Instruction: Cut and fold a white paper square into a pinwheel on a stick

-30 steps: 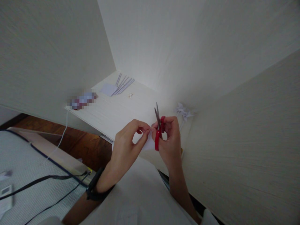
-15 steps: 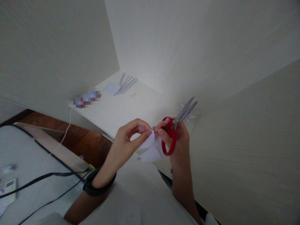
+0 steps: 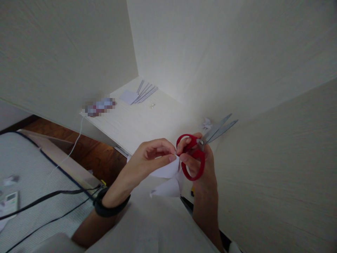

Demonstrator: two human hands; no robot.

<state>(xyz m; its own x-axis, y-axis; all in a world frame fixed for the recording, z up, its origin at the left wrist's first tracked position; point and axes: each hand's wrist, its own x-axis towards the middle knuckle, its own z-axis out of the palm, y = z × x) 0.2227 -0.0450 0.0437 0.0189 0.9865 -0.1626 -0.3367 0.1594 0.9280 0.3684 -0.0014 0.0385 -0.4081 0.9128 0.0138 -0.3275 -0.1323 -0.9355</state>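
Note:
My left hand [image 3: 147, 160] pinches a folded piece of white paper [image 3: 167, 179] between thumb and fingertips. My right hand [image 3: 201, 165] grips red-handled scissors [image 3: 200, 147], fingers through the loops, and its fingertips also touch the paper's top edge. The grey blades point up and to the right, slightly apart, away from the paper. Both hands are held in front of my chest above the near edge of a white shelf [image 3: 137, 123]. A black band [image 3: 110, 207] circles my left wrist.
On the shelf lie a small white paper square [image 3: 128, 96], thin grey strips [image 3: 146, 92], a tiny scrap [image 3: 152, 105] and a folded paper figure [image 3: 206, 124]. White walls enclose the shelf. Lower left: wooden floor, a mattress with black cables [image 3: 50, 200] and a remote [image 3: 9, 202].
The scissors swung from pointing straight up to pointing up and right. The paper now hangs lower and more unfolded between both hands. The view shifted slightly.

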